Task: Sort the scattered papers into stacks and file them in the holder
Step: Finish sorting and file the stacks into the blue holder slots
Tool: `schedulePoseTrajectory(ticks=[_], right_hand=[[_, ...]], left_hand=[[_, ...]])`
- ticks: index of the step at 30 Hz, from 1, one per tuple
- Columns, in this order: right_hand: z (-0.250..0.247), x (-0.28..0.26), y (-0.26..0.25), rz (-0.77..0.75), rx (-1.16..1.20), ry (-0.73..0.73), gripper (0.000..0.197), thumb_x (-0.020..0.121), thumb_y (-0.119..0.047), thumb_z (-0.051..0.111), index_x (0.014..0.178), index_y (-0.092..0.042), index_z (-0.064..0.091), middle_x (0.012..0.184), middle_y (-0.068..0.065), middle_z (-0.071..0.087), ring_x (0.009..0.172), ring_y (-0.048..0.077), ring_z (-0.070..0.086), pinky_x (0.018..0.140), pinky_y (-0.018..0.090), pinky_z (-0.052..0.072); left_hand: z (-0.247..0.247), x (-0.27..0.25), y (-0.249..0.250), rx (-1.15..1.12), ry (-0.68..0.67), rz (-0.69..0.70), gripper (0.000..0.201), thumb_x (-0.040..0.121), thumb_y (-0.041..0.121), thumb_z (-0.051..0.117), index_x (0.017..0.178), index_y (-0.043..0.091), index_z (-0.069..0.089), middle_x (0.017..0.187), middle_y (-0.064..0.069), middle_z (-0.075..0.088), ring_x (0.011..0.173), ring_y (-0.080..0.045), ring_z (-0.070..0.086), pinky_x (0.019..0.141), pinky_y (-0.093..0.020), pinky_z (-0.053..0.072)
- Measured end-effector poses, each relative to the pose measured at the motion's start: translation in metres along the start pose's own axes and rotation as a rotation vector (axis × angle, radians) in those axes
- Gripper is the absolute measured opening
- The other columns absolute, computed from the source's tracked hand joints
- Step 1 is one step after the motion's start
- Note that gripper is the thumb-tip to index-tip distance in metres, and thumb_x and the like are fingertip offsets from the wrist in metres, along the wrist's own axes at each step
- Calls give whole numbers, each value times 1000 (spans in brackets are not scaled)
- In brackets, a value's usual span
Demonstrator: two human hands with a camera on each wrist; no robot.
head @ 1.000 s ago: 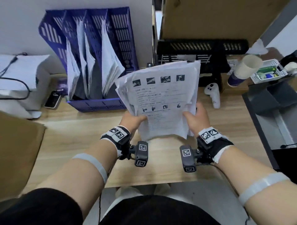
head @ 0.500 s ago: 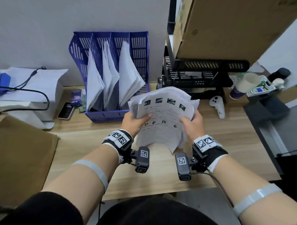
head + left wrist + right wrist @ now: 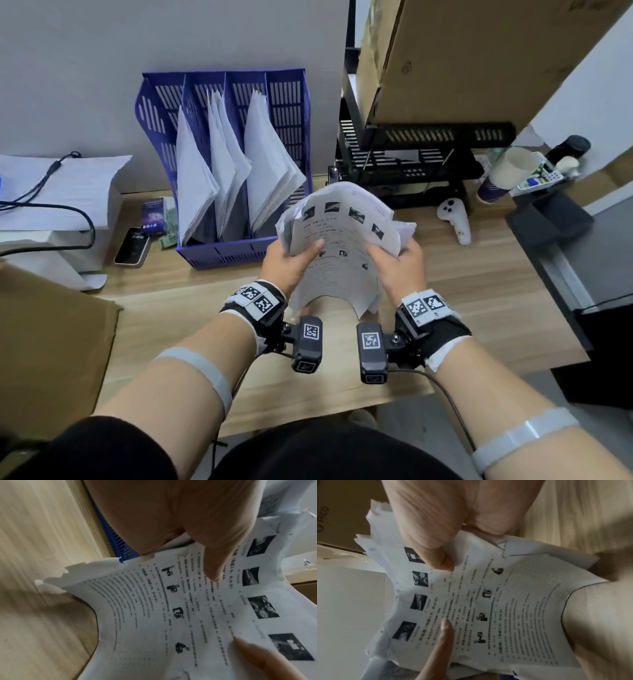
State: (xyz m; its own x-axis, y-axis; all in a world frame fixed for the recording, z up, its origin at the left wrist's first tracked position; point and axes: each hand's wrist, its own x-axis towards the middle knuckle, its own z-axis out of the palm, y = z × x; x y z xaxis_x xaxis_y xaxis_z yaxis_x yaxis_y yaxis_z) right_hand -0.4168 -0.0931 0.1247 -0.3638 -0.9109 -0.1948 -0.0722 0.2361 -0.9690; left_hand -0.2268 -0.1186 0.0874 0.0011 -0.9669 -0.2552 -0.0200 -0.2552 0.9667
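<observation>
I had the stack of papers [image 3: 342, 253] up off the desk [image 3: 479, 287], in the air just in front of the blue file holder [image 3: 222, 164] that stood toward the desk's back edge against the wall. My left hand [image 3: 291, 263] gripped the stack's left side, thumb pressed flat on the printed top sheet and fingers curled behind it; my right hand [image 3: 397, 265] pinched the right side the same way. In the wrist views both thumbs bore down on the page, and the bundle bowed between them into a trough.

That bow was my first worry. I judged that squeezing inward any harder would crease the sheets and leave the edges too splayed to slide into a slot. The edges already looked ragged and uneven, with sheets poking out at the top corner and along the bottom, so a loose one could slip from the back of the stack, where I could not see how my fingers sat.

The three left compartments of the holder already held leaning paper; only the rightmost looked free. Its filed sheets fanned rightward over the divider, so I thought an incoming bundle might snag them, or tip the holder if pushed down at a slant.
</observation>
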Motion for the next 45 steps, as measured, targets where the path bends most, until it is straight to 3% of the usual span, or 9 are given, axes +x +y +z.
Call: schedulePoseTrajectory(ticks=[6, 10, 16, 19, 22, 27, 33, 39, 45], right_hand=[[-9, 11, 17, 82, -161, 11, 28, 86, -13, 65, 114, -10, 61, 100, 0, 66, 96, 18, 63, 69, 21, 47], [-17, 18, 4, 125, -375, 361, 47, 76, -29, 76, 106, -8, 46, 110, 8, 52, 98, 26, 55, 76, 29, 44], [26, -2, -49, 53, -328, -423, 117, 46, -72, 81, 142, -26, 32, 127, -6, 54, 117, 8, 55, 99, 37, 50], [45, -10, -78, -62, -302, -372, 76, 57, -66, 77, 116, -21, 63, 110, -5, 70, 104, 7, 65, 97, 32, 52], [44, -10, -96, -31, -337, -330, 15, 85, -34, 64, 92, -21, 64, 91, -6, 65, 83, 5, 62, 75, 11, 50], [46, -14, -105, -53, -347, -207, 36, 92, -10, 47, 128, -13, 53, 111, 0, 61, 91, 12, 61, 62, 4, 46], [27, -24, -126, -213, -575, -190, 43, 91, -6, 47, 132, -17, 54, 117, 1, 60, 104, 15, 53, 85, 23, 37], [22, -31, -139, -292, -692, -233, 49, 91, -2, 45, 137, -18, 50, 120, 5, 61, 108, 23, 56, 87, 25, 41], [38, -17, -147, -282, -738, -252, 41, 90, -4, 45, 129, -9, 54, 114, 12, 65, 102, 30, 60, 88, 35, 50]], left_hand=[[0, 0, -6, 195, 9, -60, 42, 82, 40, 71, 110, 10, 71, 110, -11, 73, 104, -29, 67, 96, -52, 52], [-1, 4, 9, 219, 76, -19, 23, 93, 30, 64, 102, 11, 74, 102, -7, 75, 98, -24, 69, 92, -44, 55], [12, 4, 49, 257, -6, 248, 14, 92, 16, 61, 89, 17, 74, 85, 5, 75, 87, -8, 69, 80, -28, 56], [24, -10, 63, 382, -81, 426, 44, 79, -15, 46, 97, 17, 70, 84, 19, 64, 80, 15, 57, 77, -8, 46], [19, -10, 65, 317, -133, 448, 64, 79, -18, 44, 132, 16, 59, 123, 6, 58, 116, 1, 52, 109, -24, 41], [1, -6, 61, 457, -298, 508, 84, 86, 4, 60, 156, 30, 21, 154, 1, 31, 143, -7, 26, 122, -34, 22], [-35, -7, 49, 366, -359, 233, 101, 76, 52, 76, 155, 38, 14, 160, 7, 25, 145, -9, 29, 119, -33, 27], [-50, 23, 38, 525, -362, 128, 85, 79, 43, 63, 153, 19, 31, 156, -3, 35, 145, -15, 34, 121, -37, 25], [-53, 30, 46, 406, -185, 162, 75, 86, -4, 61, 152, 11, 29, 135, 4, 47, 126, -12, 46, 103, -17, 30]])
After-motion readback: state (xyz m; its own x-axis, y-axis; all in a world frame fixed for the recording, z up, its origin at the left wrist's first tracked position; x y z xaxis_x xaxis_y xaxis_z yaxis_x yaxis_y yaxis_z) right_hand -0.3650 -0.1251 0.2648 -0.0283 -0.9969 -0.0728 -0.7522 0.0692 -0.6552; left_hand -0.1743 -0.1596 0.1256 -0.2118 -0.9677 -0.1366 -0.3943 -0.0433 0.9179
